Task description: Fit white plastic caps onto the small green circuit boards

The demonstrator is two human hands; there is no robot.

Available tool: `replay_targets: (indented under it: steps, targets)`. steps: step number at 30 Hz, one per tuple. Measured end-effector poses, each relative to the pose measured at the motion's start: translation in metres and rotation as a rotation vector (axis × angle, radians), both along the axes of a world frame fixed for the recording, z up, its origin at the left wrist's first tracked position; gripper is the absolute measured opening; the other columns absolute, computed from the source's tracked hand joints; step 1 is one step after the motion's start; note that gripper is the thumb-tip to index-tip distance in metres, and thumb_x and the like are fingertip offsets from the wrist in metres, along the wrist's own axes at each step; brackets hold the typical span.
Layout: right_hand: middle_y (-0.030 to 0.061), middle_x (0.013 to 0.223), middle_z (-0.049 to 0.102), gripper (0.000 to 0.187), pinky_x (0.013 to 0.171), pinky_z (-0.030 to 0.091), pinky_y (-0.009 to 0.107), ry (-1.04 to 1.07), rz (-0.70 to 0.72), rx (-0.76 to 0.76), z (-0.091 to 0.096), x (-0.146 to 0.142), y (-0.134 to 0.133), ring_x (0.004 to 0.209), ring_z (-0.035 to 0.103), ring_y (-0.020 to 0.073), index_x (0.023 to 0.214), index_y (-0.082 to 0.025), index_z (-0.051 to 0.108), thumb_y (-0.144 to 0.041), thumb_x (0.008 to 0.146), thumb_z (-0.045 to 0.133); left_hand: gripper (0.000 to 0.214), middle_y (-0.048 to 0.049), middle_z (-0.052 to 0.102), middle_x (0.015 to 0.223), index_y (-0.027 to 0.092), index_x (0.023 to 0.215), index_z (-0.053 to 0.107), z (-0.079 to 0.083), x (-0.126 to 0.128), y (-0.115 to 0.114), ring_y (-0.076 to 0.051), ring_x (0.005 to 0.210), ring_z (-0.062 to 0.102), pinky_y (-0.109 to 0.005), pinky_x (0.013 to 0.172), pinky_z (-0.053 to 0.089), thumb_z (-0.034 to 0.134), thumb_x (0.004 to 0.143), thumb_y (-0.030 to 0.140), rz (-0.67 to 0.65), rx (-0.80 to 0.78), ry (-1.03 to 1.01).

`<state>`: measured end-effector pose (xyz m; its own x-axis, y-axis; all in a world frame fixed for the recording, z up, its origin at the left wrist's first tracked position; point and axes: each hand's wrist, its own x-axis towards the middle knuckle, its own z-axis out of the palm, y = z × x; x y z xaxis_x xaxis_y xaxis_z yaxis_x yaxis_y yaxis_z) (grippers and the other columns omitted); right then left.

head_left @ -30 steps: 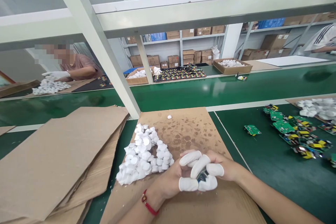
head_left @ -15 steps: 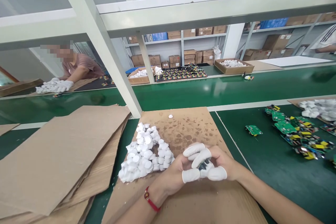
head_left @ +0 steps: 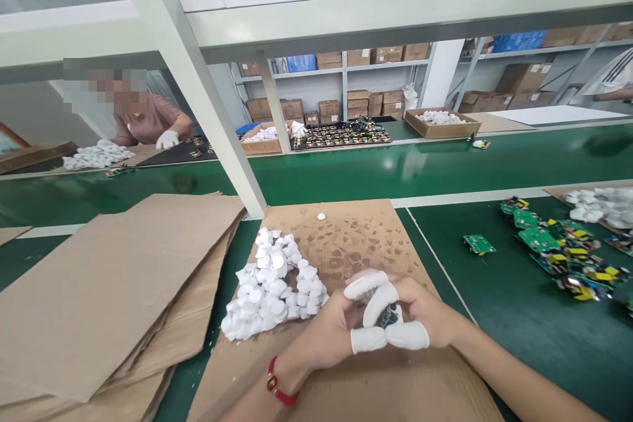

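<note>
In the head view, just right of lower centre, my left hand (head_left: 336,330) and right hand (head_left: 422,310) grasp a small dark-and-white piece (head_left: 389,316) between covered fingertips, above the cardboard (head_left: 420,395). White caps (head_left: 271,290) lie left. I judge the piece light and stiff, its dark components fragile; I'd pinch its white sides gently.
</note>
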<state>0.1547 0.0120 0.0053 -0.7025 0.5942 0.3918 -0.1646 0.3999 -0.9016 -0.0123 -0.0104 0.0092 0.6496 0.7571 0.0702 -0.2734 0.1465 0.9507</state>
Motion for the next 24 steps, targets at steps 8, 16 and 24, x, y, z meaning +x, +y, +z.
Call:
replay_targets:
  steps: [8,16,24]
  targets:
    - [0.0076,0.122,0.056,0.047,0.091,0.043,0.039,0.068,0.046,-0.308,-0.001,0.005,-0.002,0.113,0.050,0.0258,0.118,-0.026,0.059,-0.055,0.087,0.037,0.033,-0.0044,0.058,0.087,0.017,0.095,0.061,-0.006,0.000,-0.001,-0.013,0.075,0.052,-0.025,0.070,0.041,0.069,0.066,0.032,-0.112,-0.122,-0.072]
    - [0.0045,0.124,0.054,0.043,0.074,0.051,0.033,0.081,0.078,-0.338,-0.007,0.002,0.001,0.102,0.058,0.0276,0.107,-0.028,0.064,-0.057,0.079,0.049,0.034,-0.0046,0.059,0.069,0.012,0.081,0.063,-0.013,0.000,-0.003,-0.015,0.068,0.057,-0.023,0.060,0.041,0.070,0.061,0.039,-0.135,-0.246,-0.312]
    - [0.0090,0.130,0.050,0.030,0.087,0.043,0.040,0.120,0.090,-0.309,-0.005,0.003,-0.004,0.114,0.050,0.0248,0.106,-0.029,0.063,-0.045,0.083,0.054,0.044,-0.0076,0.063,0.077,0.011,0.080,0.063,-0.012,0.006,-0.003,-0.020,0.077,0.060,-0.022,0.057,0.040,0.075,0.055,0.044,-0.163,-0.242,-0.274]
